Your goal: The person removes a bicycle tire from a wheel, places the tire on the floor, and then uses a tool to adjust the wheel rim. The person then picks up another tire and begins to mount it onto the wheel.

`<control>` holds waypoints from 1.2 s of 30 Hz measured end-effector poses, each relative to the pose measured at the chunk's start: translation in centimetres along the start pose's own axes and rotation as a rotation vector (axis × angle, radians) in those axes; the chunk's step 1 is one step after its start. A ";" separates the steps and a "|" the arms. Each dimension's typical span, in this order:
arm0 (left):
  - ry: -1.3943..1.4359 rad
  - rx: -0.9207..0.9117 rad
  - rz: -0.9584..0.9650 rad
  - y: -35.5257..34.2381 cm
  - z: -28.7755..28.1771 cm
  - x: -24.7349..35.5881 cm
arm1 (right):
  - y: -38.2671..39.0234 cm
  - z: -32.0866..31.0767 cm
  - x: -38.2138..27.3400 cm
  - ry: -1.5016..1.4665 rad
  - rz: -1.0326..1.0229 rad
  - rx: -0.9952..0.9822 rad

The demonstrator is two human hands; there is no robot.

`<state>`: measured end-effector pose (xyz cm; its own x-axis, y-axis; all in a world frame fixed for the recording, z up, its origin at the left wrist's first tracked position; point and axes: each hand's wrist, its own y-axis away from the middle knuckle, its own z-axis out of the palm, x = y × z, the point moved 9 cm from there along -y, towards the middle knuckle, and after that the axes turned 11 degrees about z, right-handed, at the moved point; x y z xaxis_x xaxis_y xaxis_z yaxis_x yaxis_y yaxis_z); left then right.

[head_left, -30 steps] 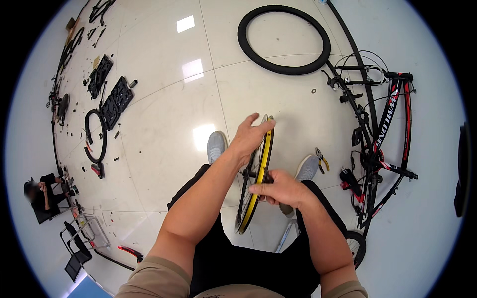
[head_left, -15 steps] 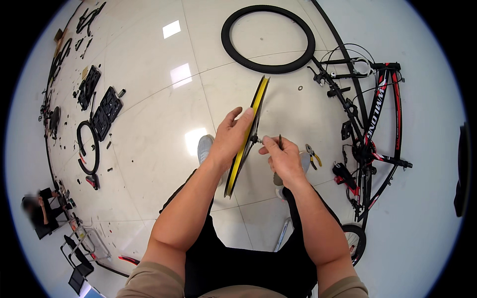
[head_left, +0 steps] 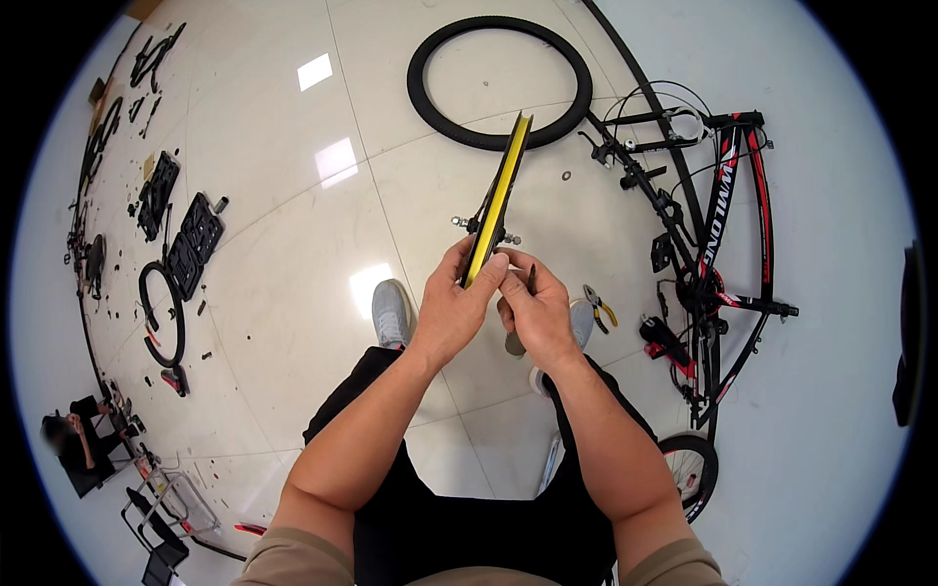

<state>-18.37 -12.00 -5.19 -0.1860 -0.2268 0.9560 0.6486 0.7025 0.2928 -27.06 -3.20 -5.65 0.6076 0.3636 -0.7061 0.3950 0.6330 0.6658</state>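
Left hand (head_left: 451,311) grips tyreless wheel (head_left: 505,186) by its yellow-lined rim, edge-on above floor (head_left: 293,244); right hand (head_left: 539,314) holds thin dark item (head_left: 532,278), kind unclear, beside it. Step looks like rim handling; next move likely calls for steady left grip.

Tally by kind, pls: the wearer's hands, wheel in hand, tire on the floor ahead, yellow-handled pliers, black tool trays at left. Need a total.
Hands (left hand, right hand): 2
Wheel: 1
Tire: 1
Pliers: 1
Tool trays: 2
Total: 7
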 end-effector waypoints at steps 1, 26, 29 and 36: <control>0.001 -0.003 -0.003 0.1 0.2 -0.1 | -0.2 -0.2 -0.2 -0.008 -0.023 0.005; 0.029 0.130 -0.011 -0.9 -1.0 0.1 | -0.4 -1.4 2.1 0.475 0.194 -0.062; 0.033 0.116 0.000 -1.0 -1.2 -0.1 | -0.4 -1.5 1.8 0.449 0.189 -0.077; -0.003 0.090 -0.134 -0.2 -1.8 -0.8 | 1.3 -0.6 1.4 0.250 0.342 -0.139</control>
<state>-17.00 -13.16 -6.08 -0.2683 -0.3208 0.9083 0.5494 0.7236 0.4178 -26.13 -1.46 -5.93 0.4949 0.7113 -0.4991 0.0937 0.5274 0.8445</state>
